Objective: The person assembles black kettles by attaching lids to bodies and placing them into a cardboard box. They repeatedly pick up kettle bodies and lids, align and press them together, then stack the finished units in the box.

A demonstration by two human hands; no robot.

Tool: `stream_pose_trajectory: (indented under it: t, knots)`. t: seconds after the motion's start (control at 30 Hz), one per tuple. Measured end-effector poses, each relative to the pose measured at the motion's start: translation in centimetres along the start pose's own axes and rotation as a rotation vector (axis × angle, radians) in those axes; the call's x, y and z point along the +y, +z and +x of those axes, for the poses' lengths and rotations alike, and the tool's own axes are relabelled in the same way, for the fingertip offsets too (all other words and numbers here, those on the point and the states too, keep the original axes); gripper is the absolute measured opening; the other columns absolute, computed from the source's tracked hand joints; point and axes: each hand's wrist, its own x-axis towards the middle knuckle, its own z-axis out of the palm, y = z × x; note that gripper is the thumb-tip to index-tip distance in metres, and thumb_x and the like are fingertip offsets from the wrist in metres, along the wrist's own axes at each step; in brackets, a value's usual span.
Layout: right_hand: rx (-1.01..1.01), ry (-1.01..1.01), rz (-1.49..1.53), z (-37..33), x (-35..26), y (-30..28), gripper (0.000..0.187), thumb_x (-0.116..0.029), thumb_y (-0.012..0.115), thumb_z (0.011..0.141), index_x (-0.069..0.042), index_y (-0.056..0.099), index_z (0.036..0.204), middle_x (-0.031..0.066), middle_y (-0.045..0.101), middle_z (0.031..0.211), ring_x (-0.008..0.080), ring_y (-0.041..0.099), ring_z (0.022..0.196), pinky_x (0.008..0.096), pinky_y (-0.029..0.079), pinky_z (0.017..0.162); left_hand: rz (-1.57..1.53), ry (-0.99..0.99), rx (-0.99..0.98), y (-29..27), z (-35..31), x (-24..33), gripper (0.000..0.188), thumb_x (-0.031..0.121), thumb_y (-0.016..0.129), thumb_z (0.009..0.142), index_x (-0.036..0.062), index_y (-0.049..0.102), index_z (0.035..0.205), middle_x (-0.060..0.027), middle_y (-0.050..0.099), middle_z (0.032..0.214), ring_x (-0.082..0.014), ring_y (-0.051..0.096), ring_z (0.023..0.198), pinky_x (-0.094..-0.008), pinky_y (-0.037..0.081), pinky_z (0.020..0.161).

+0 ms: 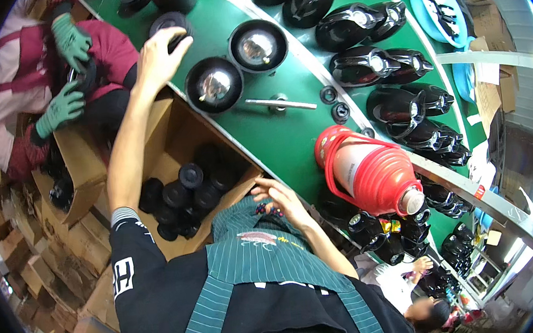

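My left hand (160, 61) reaches to the far left of the green work surface, its fingers closed round the edge of a black round part (168, 23). Just right of it lie two black bowl-shaped parts (258, 46) with shiny, mirror-like insides. A metal bar tool with a round hub (280, 104) rests in front of them, beside small black rings (340, 113). Near my body, my right hand (283, 203) hovers by the corner of an open carton, fingers loosely apart and nothing visible in them. Several black round parts (176, 194) lie inside that carton (161, 122).
A red and white vacuum flask (369, 169) leans on the surface to my right. Rows of glossy black jugs (360, 67) stand behind a metal rail. A co-worker in green gloves (59, 109) sits at left; another person (393, 283) is lower right. Flattened cartons (39, 272) lie left.
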Motion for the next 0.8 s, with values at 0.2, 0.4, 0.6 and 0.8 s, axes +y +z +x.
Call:
stream_pose_trajectory:
  t: [0.2, 0.4, 0.6, 0.8]
  knots:
    - [0.125, 0.040, -0.169, 1.3, 0.9, 0.0, 0.050, -0.037, 0.055, 0.111, -0.003, 0.057, 0.149, 0.0093, 0.071, 0.127, 0.0154, 0.069, 0.110, 0.0264, 0.053, 0.080, -0.458, -0.459, 0.171, 1.0, -19.0, -1.7, 0.026, 0.026, 0.070, 0.104, 0.0048, 0.075, 0.117, -0.0115, 0.079, 0.102, -0.0181, 0.076, 0.092, -0.0330, 0.059, 0.085]
    - [0.144, 0.112, -0.259, 0.9, 5.3, 1.5, 0.047, -0.034, 0.051, 0.114, -0.001, 0.056, 0.147, 0.0121, 0.072, 0.126, 0.0161, 0.070, 0.109, 0.0268, 0.054, 0.080, -0.012, -1.082, -0.371, 7.8, -44.2, -13.5, 0.041, 0.039, 0.078, 0.093, 0.0097, 0.075, 0.121, -0.0166, 0.076, 0.122, -0.0343, 0.071, 0.117, -0.0475, 0.056, 0.102]
    - [0.151, 0.315, -0.324, -1.3, 12.4, 1.9, 0.048, -0.038, 0.057, 0.111, -0.004, 0.061, 0.145, 0.0086, 0.073, 0.125, 0.0133, 0.069, 0.108, 0.0270, 0.053, 0.080, 0.137, -0.948, -0.669, 17.8, -51.9, -12.2, 0.109, 0.034, 0.095, 0.074, 0.0109, 0.034, 0.162, -0.0197, 0.034, 0.167, -0.0380, 0.037, 0.153, -0.0540, 0.040, 0.121]
    - [0.111, 0.241, -0.399, 0.7, 16.8, 3.8, 0.042, -0.024, 0.056, 0.112, -0.001, 0.058, 0.146, 0.0091, 0.071, 0.128, 0.0133, 0.068, 0.110, 0.0254, 0.052, 0.081, 0.416, -0.822, -0.721, 23.5, -52.0, -15.8, 0.151, 0.028, 0.106, 0.052, 0.0114, 0.014, 0.170, -0.0157, 0.030, 0.172, -0.0344, 0.030, 0.158, -0.0577, 0.023, 0.130]
